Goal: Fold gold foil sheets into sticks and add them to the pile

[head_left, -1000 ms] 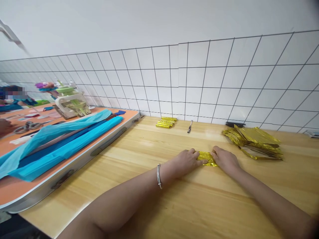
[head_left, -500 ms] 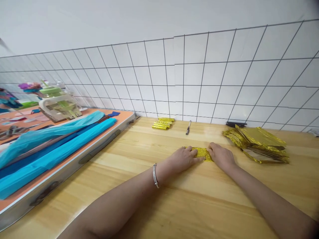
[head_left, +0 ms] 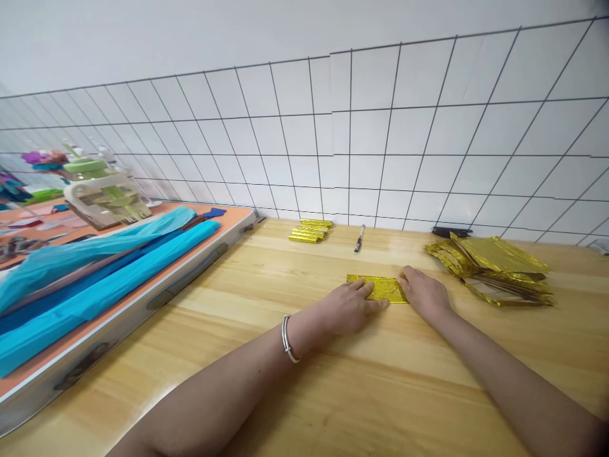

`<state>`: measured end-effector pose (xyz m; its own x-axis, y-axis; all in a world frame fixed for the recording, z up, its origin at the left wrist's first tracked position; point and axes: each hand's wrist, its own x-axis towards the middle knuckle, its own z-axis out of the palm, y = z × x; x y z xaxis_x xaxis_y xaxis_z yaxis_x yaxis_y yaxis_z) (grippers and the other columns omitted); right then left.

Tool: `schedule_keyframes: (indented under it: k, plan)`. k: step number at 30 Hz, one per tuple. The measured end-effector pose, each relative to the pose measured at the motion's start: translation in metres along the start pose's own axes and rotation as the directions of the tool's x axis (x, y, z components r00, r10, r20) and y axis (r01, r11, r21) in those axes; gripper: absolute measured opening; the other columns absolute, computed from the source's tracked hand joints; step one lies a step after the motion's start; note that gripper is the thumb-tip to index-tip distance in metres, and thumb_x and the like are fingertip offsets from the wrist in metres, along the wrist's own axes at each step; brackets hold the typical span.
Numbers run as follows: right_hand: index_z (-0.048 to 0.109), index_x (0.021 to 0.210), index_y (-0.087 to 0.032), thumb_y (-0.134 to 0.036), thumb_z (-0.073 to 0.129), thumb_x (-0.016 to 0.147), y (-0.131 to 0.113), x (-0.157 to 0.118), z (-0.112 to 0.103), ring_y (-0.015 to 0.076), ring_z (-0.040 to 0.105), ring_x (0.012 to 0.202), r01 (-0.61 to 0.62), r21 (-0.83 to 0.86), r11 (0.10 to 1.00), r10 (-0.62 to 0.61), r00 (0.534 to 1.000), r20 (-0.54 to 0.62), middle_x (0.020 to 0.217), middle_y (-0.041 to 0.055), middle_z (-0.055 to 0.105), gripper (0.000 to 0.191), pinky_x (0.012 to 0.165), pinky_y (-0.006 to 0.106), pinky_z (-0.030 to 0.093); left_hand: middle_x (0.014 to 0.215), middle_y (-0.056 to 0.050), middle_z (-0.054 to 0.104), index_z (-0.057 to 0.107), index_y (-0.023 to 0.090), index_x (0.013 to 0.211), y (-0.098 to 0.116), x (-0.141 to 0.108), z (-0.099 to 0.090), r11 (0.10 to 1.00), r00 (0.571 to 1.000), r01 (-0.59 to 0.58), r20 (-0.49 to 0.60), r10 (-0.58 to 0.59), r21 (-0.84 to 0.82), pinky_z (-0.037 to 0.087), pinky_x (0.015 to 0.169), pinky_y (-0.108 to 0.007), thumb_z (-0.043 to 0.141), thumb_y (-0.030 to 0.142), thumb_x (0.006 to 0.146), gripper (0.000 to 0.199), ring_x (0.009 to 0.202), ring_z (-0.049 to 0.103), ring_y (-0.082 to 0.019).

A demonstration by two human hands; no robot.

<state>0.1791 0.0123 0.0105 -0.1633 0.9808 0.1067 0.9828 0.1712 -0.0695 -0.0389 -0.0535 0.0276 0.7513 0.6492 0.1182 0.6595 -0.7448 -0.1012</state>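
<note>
A folded strip of gold foil paper [head_left: 383, 289] lies flat on the wooden table in front of me. My left hand [head_left: 349, 306] rests across its left part and near edge, fingers stretched out and lying flat. At the strip's right end, my right hand [head_left: 425, 293] has its fingers curled and pressed together on the foil; the fingertips are partly hidden. To the right is a loose stack of gold foil sheets [head_left: 504, 260]. Several narrow rolled or folded gold strips [head_left: 307, 233] lie in a group near the wall.
A small pen-like tool [head_left: 359, 239] lies near the wall, and a black object [head_left: 450, 231] sits behind the foil stack. On the left, an orange-topped box [head_left: 240, 219] bears blue crepe paper [head_left: 157, 273] and a clear container with a green lid [head_left: 88, 166]. A gridded white wall edges the table.
My left hand has slid slightly toward me, so more of the strip's far left edge shows. The right hand stays at the right end. The view has tilted a little.
</note>
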Motion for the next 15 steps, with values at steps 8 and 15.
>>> schedule_keyframes:
  k: [8,15]
  plan:
    - [0.055,0.102,-0.024,-0.039,0.037,0.089,0.009,0.003,0.003,0.0207,0.06,0.078,-0.025,0.055,0.998,0.028,0.998,-0.061,0.097,0.0065,0.066,0.027,0.058,0.028,0.034,0.135,-0.013,0.035,0.032,0.022,0.137,0.012,-0.005,0.007,0.994,0.995,0.092,-0.041,-0.094,-0.059,0.028,0.1,-0.046,0.034,0.044,0.089,0.052,0.125,0.03,-0.032]
    - [0.057,0.104,-0.024,-0.035,0.036,0.09,0.012,-0.006,-0.009,0.0194,0.059,0.088,0.043,0.137,0.99,-0.015,0.98,-0.197,0.101,0.0035,0.065,0.027,0.069,0.03,0.042,0.139,-0.012,0.032,0.031,0.025,0.137,0.012,-0.007,0.005,0.994,0.994,0.096,-0.043,-0.098,-0.056,0.027,0.101,-0.047,0.032,0.045,0.09,0.051,0.128,0.028,-0.032]
